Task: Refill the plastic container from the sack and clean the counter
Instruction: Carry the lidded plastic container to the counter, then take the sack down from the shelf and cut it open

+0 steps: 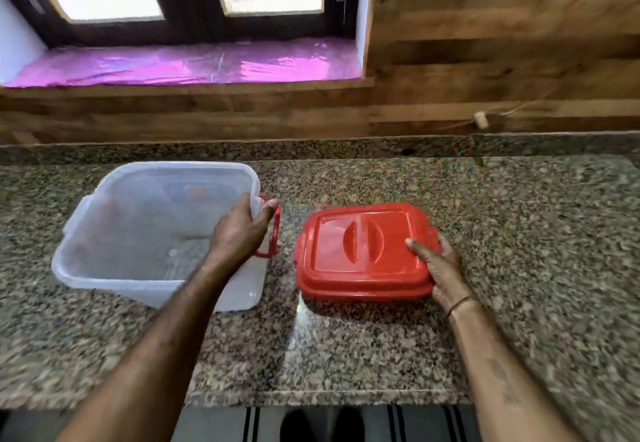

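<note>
We steadied the open plastic container point(152, 230) — left hand point(240, 230) gripping its rim — while our right hand point(438, 268) clasped the red lid point(363, 251) flat on the counter point(519, 233), presumably clearing it for filling.

No text or numbers can be read; the clear plastic container point(104, 233) carries a coloured patch point(195, 192) (too blurred to read).

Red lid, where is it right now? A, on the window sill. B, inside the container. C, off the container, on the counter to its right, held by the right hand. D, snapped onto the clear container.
C: the red lid sits on the granite counter right of the open clear container, with the right hand gripping its right edge.
</note>
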Tool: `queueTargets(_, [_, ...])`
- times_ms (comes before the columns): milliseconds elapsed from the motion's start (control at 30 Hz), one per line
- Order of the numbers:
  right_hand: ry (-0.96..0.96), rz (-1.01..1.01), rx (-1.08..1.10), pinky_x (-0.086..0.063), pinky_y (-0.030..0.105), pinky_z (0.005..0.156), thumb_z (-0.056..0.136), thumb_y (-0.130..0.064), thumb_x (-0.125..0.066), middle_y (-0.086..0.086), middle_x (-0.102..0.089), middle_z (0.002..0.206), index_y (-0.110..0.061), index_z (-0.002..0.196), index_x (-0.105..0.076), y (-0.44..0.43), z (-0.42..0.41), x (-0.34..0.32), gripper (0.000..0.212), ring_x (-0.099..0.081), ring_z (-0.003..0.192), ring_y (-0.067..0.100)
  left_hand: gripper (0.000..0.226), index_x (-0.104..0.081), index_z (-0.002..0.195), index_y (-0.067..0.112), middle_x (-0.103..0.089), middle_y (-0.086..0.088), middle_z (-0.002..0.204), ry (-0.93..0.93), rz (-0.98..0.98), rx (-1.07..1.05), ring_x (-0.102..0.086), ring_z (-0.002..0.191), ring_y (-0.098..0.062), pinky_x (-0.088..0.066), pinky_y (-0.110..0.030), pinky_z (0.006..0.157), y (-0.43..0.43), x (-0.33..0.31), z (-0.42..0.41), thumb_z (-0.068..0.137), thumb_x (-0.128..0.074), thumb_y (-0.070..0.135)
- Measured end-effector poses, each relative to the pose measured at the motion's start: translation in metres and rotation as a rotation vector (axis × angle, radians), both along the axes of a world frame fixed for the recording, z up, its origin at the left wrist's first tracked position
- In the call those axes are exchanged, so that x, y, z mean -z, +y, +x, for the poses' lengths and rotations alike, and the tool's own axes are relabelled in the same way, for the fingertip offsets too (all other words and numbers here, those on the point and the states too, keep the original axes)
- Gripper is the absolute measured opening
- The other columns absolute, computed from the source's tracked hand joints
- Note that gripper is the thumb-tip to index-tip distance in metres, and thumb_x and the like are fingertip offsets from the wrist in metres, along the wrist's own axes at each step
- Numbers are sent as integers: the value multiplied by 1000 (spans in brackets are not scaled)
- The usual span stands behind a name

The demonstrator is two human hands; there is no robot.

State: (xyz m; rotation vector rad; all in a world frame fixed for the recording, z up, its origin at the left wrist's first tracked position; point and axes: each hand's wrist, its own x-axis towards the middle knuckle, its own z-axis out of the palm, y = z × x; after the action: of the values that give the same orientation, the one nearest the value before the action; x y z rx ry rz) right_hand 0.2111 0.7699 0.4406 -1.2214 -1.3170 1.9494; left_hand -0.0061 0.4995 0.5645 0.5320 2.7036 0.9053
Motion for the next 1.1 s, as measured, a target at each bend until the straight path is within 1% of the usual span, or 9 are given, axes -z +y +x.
queueTargets(100, [-101,38,-59,-63,34,67,74,-22,-88,10,-74,118,-19,136,-58,-5,4,14,69,-78,84,18,50,-56,105,17,-70,-17,103,20,-9,-22,-64,100,-40,-53,-49,87,1,4,-1,96,-48,65])
queueTargets(233, [-357,176,-80,-60,30,63,79,-26,-85,5,-76,105,-21,119,-66,-6,7,33,45,-75,79,18,50,-56,100,18,-69,-12,95,14,-5,-34,-65,93,-37,-56,-51,83,3,5,1,95,-47,68])
queueTargets(333, [-572,317,-86,-61,35,77,73,-30,-89,8,-73,111,-19,115,-69,-6,6,41,48,-72,91,26,51,-55,99,19,-68,-11,93,11,-4,-28,-65,90,-37,-57,-52,81,6,4,5,94,-47,70])
queueTargets(433, [-665,376,-96,-56,30,76,75,-29,-88,12,-64,124,-14,125,-65,-5,1,43,57,-68,103,30,52,-54,99,19,-67,-12,92,4,-10,-27,-65,89,-37,-58,-52,80,7,3,7,94,-47,70])
queueTargets(733, [-703,388,-106,-59,44,86,81,-27,-83,12,-54,133,-17,133,-57,-9,1,34,59,-62,112,34,51,-57,101,21,-69,-9,92,-34,10,-44,-66,88,-33,-59,-51,80,5,-1,6,93,-47,70])
queueTargets(833, [-709,433,-109,-55,42,84,84,-27,-81,13,-50,138,-18,139,-52,-16,0,23,62,-59,117,34,52,-59,99,23,-70,-6,91,-45,29,-58,-68,86,-30,-60,-51,79,2,-3,5,91,-47,73])
queueTargets(933, [-600,502,-111,-53,40,84,89,-29,-76,9,-45,142,-21,143,-46,-28,-14,1,63,-56,121,30,51,-58,103,24,-71,-6,94,-68,57,-49,-70,85,-27,-62,-52,75,1,-4,5,90,-49,73])
queueTargets(1000, [-512,570,-134,-57,44,88,90,-34,-73,7,-44,144,-24,145,-45,-38,-32,-18,63,-56,120,25,62,-58,119,25,-72,-8,111,-84,87,-35,-71,94,-27,-62,-52,77,-3,-7,5,86,-52,77])
queueTargets(1100, [-387,694,-195,-57,33,83,92,-38,-70,5,-50,138,-22,144,-48,-57,-68,-51,59,-59,113,18,77,-48,147,24,-62,-7,140,-15,98,-38,-65,118,-28,-56,-49,96,-11,-19,2,88,-58,72])
